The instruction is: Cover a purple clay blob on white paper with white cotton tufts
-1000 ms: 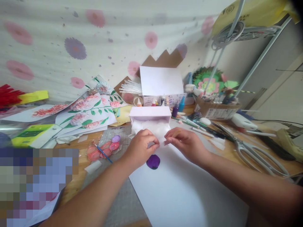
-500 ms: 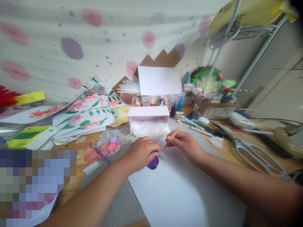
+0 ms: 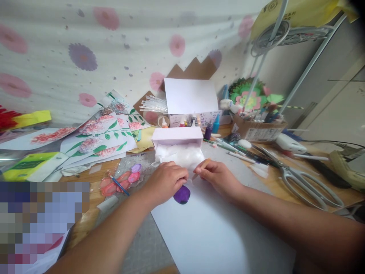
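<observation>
Purple blob (image 3: 181,194) sits alone on white sheet (image 3: 216,232) under my closed left hand (image 3: 167,182); right hand (image 3: 218,176) pinches what looks like a thin stick (image 3: 202,168), sheet otherwise blank, I judge barely begun.

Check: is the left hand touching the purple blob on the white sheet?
Touching. Head view shows the left hand lying over the purple blob's upper edge, no gap between them; the white sheet lies beneath.

purple blob (image 3: 181,195) on white sheet (image 3: 216,232), pink-flowered backdrop (image 3: 114,49)

Box (image 3: 176,136) behind sheet (image 3: 216,232) (scissors (image 3: 308,182) right, palette (image 3: 119,182) left).
</observation>
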`<state>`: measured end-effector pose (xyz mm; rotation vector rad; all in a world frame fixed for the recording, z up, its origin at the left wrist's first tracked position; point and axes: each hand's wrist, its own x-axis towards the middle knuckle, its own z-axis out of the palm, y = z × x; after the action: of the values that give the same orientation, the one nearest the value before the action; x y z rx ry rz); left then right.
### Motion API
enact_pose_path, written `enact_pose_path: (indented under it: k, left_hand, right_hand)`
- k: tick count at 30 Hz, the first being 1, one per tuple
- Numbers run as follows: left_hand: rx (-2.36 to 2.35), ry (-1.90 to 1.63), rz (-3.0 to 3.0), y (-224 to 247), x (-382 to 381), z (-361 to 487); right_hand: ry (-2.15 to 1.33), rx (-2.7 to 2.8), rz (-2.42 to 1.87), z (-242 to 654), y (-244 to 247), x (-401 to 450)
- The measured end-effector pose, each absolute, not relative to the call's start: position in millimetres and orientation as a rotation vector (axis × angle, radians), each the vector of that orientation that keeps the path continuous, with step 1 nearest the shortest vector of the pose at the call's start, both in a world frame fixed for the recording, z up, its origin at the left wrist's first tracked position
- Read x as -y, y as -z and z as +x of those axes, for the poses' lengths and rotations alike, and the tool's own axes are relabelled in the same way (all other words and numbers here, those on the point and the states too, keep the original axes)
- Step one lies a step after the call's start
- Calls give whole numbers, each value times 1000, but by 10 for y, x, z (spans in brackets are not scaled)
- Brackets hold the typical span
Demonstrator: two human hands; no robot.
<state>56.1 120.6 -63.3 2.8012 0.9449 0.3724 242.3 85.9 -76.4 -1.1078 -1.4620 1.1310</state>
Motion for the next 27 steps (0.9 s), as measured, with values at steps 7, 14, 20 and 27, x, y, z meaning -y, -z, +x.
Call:
enact_pose_path:
  k: [7, 14, 20, 27]
  left_hand:
    - [-909, -372, 2815, 625, -1229, 530]
    - [-920, -364, 2811, 612, -1223, 512]
    - [-940, -325, 2862, 599, -1225, 495]
    - [-970, -309, 2849, 612, -1221, 479]
  right_hand:
    - [-1059, 1485, -1128, 2378, 811, -886]
    - [-1106, 1482, -1162, 2307, 846, -888]
    - [-1092, 1508, -1201, 2253, 851, -889]
    - [-1090, 1547, -1262, 2232, 863, -900]
